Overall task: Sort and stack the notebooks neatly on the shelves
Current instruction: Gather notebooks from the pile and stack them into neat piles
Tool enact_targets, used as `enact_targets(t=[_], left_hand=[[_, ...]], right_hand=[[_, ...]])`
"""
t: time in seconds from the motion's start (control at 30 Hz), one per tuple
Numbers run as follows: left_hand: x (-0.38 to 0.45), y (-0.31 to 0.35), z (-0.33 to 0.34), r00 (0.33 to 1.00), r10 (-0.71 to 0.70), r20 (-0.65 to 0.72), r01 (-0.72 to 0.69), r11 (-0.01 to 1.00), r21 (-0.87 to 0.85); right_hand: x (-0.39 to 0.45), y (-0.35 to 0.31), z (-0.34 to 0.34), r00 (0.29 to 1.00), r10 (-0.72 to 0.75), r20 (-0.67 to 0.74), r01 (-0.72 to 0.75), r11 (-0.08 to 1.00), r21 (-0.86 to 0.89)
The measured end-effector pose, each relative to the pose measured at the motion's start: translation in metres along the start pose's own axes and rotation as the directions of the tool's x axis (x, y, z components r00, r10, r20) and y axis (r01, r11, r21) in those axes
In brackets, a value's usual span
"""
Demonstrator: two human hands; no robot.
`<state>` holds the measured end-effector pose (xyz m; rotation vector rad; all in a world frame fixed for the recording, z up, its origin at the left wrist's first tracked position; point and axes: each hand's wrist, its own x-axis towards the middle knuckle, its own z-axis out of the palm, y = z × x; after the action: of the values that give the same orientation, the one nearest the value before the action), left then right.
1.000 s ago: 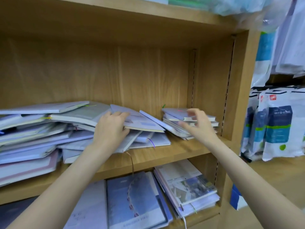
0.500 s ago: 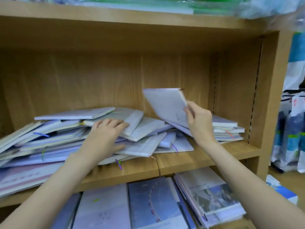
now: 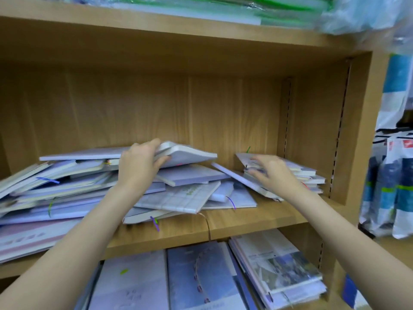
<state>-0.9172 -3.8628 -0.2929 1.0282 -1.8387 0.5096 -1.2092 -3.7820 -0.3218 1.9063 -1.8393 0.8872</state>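
A messy pile of pale lilac and white notebooks (image 3: pixel 89 186) covers the left and middle of the wooden shelf (image 3: pixel 245 222). My left hand (image 3: pixel 140 162) grips the edge of the top notebook (image 3: pixel 190 154), fingers over it and thumb under, raising its near end. A small, tidier stack of notebooks (image 3: pixel 310 175) lies at the right end of the shelf. My right hand (image 3: pixel 272 171) rests on that stack with fingers spread. One notebook (image 3: pixel 232 177) leans from the pile against the stack.
The shelf's right side wall (image 3: pixel 357 130) stands close behind the small stack. The shelf below holds more notebooks (image 3: pixel 201 276) and booklets (image 3: pixel 279 265). Plastic-wrapped packs (image 3: pixel 290 10) lie on the top board. White and blue bags (image 3: pixel 391 186) stand to the right.
My right hand has laid down the notebook it held up and now rests on the right stack. My left hand has moved from lying on the pile to gripping the top notebook.
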Motion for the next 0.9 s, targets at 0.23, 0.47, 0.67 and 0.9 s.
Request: enact_targets(t=[0.23,0.47,0.67,0.9], left_hand=[[0.008,-0.012,-0.005,0.999,0.005,-0.038,-0.004,0.999,0.044],[0.005,-0.029,-0.006,0.992,0.085,-0.098,-0.070,0.987,0.147],[-0.019,-0.030,0.003,0.975,0.223,-0.020,-0.216,0.961,0.171],[-0.068,-0.058,-0.019,0.949,0.306,0.076,-0.311,0.863,0.398]], right_hand=[[0.009,-0.107,0.028,0.935,-0.271,0.229,0.225,0.952,0.206],[0.037,-0.118,0.051,0.947,-0.215,-0.238,0.138,0.944,-0.301],[0.030,-0.098,0.034,0.991,-0.030,0.127,0.063,0.964,-0.258],[-0.034,-0.092,0.024,0.866,-0.357,0.351,0.280,0.927,0.251]])
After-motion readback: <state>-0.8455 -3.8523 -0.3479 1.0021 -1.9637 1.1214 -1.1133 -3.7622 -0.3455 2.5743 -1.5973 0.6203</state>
